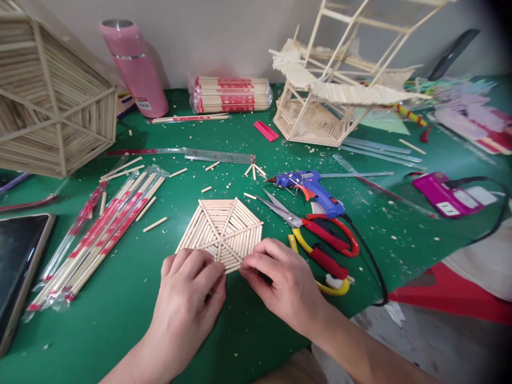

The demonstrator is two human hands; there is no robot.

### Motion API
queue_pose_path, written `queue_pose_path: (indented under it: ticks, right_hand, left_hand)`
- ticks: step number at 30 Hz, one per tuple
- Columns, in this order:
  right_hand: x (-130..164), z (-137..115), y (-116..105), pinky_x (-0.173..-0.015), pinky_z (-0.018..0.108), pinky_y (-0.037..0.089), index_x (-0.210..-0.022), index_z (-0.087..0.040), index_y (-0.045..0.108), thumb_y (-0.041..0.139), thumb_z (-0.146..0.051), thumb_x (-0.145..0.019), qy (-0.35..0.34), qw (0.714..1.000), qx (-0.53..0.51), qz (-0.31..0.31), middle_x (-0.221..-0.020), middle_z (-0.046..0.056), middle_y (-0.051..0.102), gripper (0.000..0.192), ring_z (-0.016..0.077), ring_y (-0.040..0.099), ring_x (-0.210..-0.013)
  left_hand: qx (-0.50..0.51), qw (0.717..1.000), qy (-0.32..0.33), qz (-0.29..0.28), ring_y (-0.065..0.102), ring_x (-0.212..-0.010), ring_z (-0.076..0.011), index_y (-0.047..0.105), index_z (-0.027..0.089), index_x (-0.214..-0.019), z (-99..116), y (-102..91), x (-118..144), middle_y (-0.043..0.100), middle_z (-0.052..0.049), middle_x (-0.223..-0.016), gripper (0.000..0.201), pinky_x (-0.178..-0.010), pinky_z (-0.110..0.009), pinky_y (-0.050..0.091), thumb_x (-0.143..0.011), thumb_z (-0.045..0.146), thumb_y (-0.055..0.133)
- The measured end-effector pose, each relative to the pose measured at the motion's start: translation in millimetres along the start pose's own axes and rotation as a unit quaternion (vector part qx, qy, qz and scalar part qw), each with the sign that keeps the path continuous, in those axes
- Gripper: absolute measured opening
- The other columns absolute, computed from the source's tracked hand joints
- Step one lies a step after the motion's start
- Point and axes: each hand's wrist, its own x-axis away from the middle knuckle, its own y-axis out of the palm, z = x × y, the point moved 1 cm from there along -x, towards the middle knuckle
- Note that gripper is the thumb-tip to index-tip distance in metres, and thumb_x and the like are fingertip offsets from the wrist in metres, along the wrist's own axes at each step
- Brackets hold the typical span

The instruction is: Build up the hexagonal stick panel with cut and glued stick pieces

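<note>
A small hexagonal panel made of wooden sticks (240, 218), with spokes crossing at its centre, lies on the green table. My left hand (192, 290) is closed at the panel's near left edge, its thumb and fingers pinching there. At the near right corner, my right hand (282, 280) pinches the edge with curled fingers. Part of the near rim is hidden under both hands. Just right of the panel are red-and-yellow handled scissors (320, 240) with their blades slightly apart. Behind them a blue hot glue gun (306, 186) lies on its side, nozzle pointing left.
Wrapped chopsticks (108, 229) and a phone (24, 266) lie left. A pink flask (136, 69), a chopstick bundle (231, 95), a large stick panel (52, 96) and a stick framework (320, 106) stand behind. A black cord (374, 256) runs past the right table edge.
</note>
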Motion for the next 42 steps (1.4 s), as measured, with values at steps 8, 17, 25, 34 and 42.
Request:
queue_pose_path:
  ticks: [8,17,25,34,42]
  right_hand:
    - [1.6,0.7,1.0,-0.061,0.027,0.039,-0.076,-0.020,0.063,0.050,-0.018,-0.086,-0.003,1.000,0.010,-0.002,-0.075,0.003,0.055,0.016,0.0152,0.052,-0.070]
    - [1.8,0.6,1.9,-0.061,0.027,0.040,-0.076,-0.020,0.063,0.049,-0.017,-0.086,-0.008,1.000,0.014,0.003,-0.075,0.003,0.056,0.017,0.0154,0.052,-0.070]
    - [3.6,0.5,2.0,-0.061,0.028,0.039,-0.076,-0.019,0.062,0.050,-0.017,-0.086,-0.005,1.000,0.012,-0.005,-0.075,0.003,0.055,0.016,0.0153,0.051,-0.070]
    - [2.5,0.2,1.7,-0.061,0.027,0.038,-0.075,-0.019,0.062,0.050,-0.016,-0.085,-0.005,1.000,0.009,0.006,-0.074,0.002,0.055,0.016,0.0147,0.051,-0.069]
    - [3.0,0.4,2.1,-0.060,0.027,0.038,-0.074,-0.017,0.061,0.051,-0.015,-0.084,-0.006,1.000,0.000,0.011,-0.074,0.003,0.055,0.015,0.0145,0.051,-0.068]
  left_hand:
    - [0.013,1.000,-0.009,-0.004,0.049,-0.075,-0.0180,0.061,0.021,-0.079,-0.9,1.0,-2.3,0.059,-0.002,-0.078,0.014,-0.066,-0.035,0.034,-0.083,0.015,0.049]
    - [0.026,1.000,-0.014,-0.005,0.049,-0.075,-0.0181,0.060,0.021,-0.079,-1.9,0.7,-2.1,0.059,-0.002,-0.079,0.014,-0.067,-0.035,0.035,-0.081,0.013,0.049]
    - [0.024,1.000,-0.016,-0.001,0.050,-0.075,-0.0185,0.059,0.021,-0.078,-0.5,1.2,-2.7,0.060,-0.002,-0.078,0.013,-0.067,-0.035,0.034,-0.080,0.014,0.048]
    - [0.025,1.000,-0.014,-0.001,0.050,-0.076,-0.0186,0.059,0.020,-0.078,-0.6,0.9,-3.7,0.060,-0.002,-0.078,0.013,-0.066,-0.034,0.034,-0.081,0.013,0.049]
    - [0.021,1.000,-0.016,-0.010,0.048,-0.076,-0.0182,0.059,0.020,-0.078,-0.8,0.9,-2.8,0.059,-0.002,-0.079,0.014,-0.067,-0.034,0.032,-0.081,0.013,0.048]
